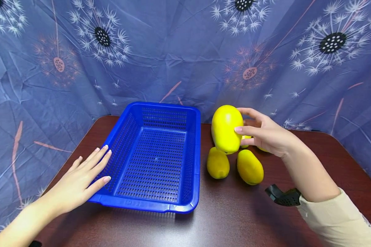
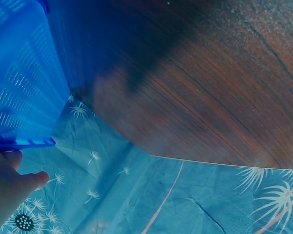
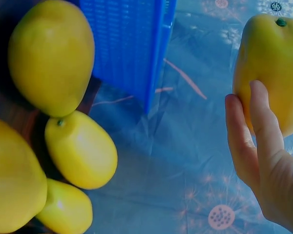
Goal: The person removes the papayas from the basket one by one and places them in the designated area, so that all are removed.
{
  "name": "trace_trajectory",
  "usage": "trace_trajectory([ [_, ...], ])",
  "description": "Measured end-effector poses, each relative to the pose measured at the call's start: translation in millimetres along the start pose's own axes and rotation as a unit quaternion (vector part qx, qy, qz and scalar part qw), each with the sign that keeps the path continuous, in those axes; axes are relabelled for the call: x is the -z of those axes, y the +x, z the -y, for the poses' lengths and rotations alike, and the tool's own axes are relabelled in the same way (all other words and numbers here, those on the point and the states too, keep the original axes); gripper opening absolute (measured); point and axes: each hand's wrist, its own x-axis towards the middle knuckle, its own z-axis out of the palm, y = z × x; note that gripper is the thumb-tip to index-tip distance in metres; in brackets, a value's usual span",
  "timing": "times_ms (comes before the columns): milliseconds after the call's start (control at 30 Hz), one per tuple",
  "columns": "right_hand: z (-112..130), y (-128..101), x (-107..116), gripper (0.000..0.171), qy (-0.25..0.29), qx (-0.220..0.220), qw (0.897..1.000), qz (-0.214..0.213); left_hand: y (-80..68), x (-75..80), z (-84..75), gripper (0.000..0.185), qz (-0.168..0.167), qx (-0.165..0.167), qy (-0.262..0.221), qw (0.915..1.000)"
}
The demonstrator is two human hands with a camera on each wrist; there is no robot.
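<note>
My right hand (image 1: pixel 266 132) grips a yellow mango (image 1: pixel 227 128), thumb on its near side and fingers at its right side. It is raised over the other mangoes, and the right wrist view shows its green stem end up. Two more mangoes lie below it, one on the left (image 1: pixel 218 163) and one on the right (image 1: pixel 250 167); others behind are partly hidden by the hand. To the left stands a blue plastic basket (image 1: pixel 182 207) with slotted walls and a bare floor. Across its left rim rests my left hand (image 1: pixel 77 181), fingers extended.
The dark brown wooden table (image 1: pixel 228 216) carries everything. A blue cloth (image 1: pixel 173 44) with a dandelion print hangs close behind and around it. Near my right sleeve (image 1: pixel 343 219), a black strap (image 1: pixel 284 196) sticks out over the table.
</note>
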Motion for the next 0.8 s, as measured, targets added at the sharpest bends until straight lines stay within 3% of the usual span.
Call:
trace_trajectory([
  [367, -13.7, -9.5, 25.0, 0.049, -0.003, 0.009, 1.000, -0.024, 0.4, -0.5, -0.8, 0.062, -0.003, -0.002, 0.000, 1.0000],
  [800, -27.3, -23.5, 52.4, 0.046, 0.043, 0.054, 0.998, 0.017, 0.1, 0.4, -0.2, 0.061, 0.000, 0.001, 0.001, 1.0000],
])
